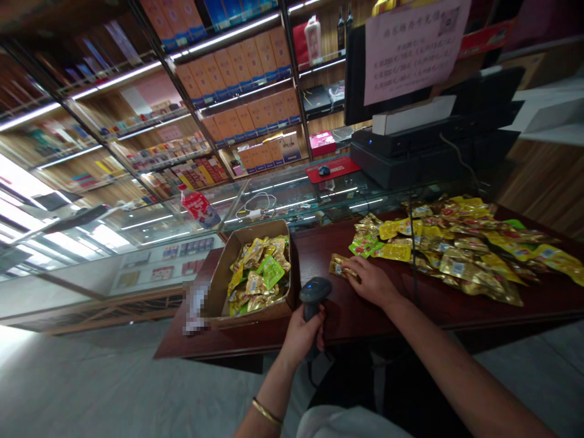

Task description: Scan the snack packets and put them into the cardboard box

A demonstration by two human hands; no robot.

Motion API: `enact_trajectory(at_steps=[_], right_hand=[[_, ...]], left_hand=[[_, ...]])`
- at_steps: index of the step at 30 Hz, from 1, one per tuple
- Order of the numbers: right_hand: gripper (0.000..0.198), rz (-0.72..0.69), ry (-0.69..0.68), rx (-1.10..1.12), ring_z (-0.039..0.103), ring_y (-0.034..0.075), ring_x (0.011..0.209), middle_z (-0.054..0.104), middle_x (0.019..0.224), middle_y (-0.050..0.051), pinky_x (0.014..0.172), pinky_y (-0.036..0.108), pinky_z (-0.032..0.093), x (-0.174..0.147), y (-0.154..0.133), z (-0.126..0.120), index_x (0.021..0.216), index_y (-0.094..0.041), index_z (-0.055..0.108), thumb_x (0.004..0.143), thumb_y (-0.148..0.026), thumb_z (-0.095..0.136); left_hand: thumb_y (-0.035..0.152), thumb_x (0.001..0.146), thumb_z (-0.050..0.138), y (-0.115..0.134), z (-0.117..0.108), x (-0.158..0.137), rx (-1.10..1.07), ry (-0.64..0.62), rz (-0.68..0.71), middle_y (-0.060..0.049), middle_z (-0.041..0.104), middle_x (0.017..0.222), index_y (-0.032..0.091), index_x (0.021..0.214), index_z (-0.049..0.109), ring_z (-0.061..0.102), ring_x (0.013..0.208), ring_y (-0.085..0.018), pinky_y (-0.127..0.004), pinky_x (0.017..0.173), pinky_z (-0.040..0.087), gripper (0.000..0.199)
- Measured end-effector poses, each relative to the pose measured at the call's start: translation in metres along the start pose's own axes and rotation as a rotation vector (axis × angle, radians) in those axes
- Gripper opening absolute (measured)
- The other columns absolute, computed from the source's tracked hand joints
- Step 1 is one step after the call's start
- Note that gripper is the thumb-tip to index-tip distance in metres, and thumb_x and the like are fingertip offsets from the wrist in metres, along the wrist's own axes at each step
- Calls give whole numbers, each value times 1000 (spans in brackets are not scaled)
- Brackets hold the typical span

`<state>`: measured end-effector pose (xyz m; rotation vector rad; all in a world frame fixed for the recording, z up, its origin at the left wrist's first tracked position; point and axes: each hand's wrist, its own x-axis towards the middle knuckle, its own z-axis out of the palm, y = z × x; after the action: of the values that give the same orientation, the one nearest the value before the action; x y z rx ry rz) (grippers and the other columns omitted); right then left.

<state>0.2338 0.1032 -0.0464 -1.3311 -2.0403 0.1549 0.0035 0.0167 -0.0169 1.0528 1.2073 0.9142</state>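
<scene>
Hand, left (303, 334): closed round the grip of a dark barcode scanner (314, 292), just right of the near corner of an open cardboard box (222, 286); held by the handle, presumably to leave the head unobstructed. Hand, right (371, 283): farther right of the box, fingers laid over one end of a gold packet (338, 266); whether pinching or only pressing, cannot tell. Gold packet: on the desk (314, 243), right of the box, its uncovered end pointing boxward from under the fingertips, apparently steadied there with part of its face exposed. Box: filled with gold, yellow and green pouches (255, 283), its walls seemingly keeping them contained. Heap of similar packets (456, 261): loose, well right of the box. Red-labelled bottle (198, 205): beyond the box, to its left.
</scene>
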Motion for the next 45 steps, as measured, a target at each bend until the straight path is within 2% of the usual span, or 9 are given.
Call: enact_trajectory(at_steps=[5,10,12,20,24,27,32,45], right_hand=[[25,-19,60,68,67,20,100,71,109,4,91,37,49,1,7,2,103,-29,76,89,-24,56],[44,22,60,341,65,18,103,67,111,6,94,32,51,3,17,5,130,-25,65,89,-19,50],[46,48,65,376,64,19,100,64,107,7,93,33,52,3,18,6,132,-24,63,88,-19,50],[50,82,63,410,64,25,107,65,111,9,100,41,50,1,18,7,137,-25,60,87,-32,63],[51,67,41,432,58,26,123,62,133,9,107,42,46,1,20,9,137,-28,59,86,-29,64],[52,55,27,445,58,25,125,62,136,8,110,43,44,1,19,8,138,-29,58,86,-25,62],[65,74,32,446,52,25,133,54,146,8,114,45,40,1,14,2,147,-29,45,85,-21,63],[66,80,49,396,52,25,133,54,146,7,113,42,42,0,11,3,148,-29,44,85,-22,63]], left_hand=[[47,75,71,-1,0,-1,12,3,1,9,53,52,18,96,56,46,30,-9,-19,32,39,39],[46,75,71,2,3,-9,2,33,-11,8,54,53,17,98,55,46,30,-9,-19,32,37,40],[46,75,71,7,5,-14,7,33,-13,8,54,52,17,98,55,47,31,-9,-19,32,38,40],[46,73,72,29,11,-22,66,79,2,8,53,51,17,95,58,48,32,-9,-19,34,40,40],[46,74,71,36,14,-23,87,77,0,8,53,51,16,97,58,48,33,-9,-19,34,40,39],[45,76,69,42,16,-24,105,63,10,8,53,52,16,98,58,48,33,-9,-18,35,39,38],[42,77,69,46,15,-28,129,49,27,7,55,51,15,99,59,49,33,-9,-18,36,39,36],[40,79,66,52,17,-33,121,9,57,7,54,51,16,90,57,49,33,-9,-18,37,37,28]])
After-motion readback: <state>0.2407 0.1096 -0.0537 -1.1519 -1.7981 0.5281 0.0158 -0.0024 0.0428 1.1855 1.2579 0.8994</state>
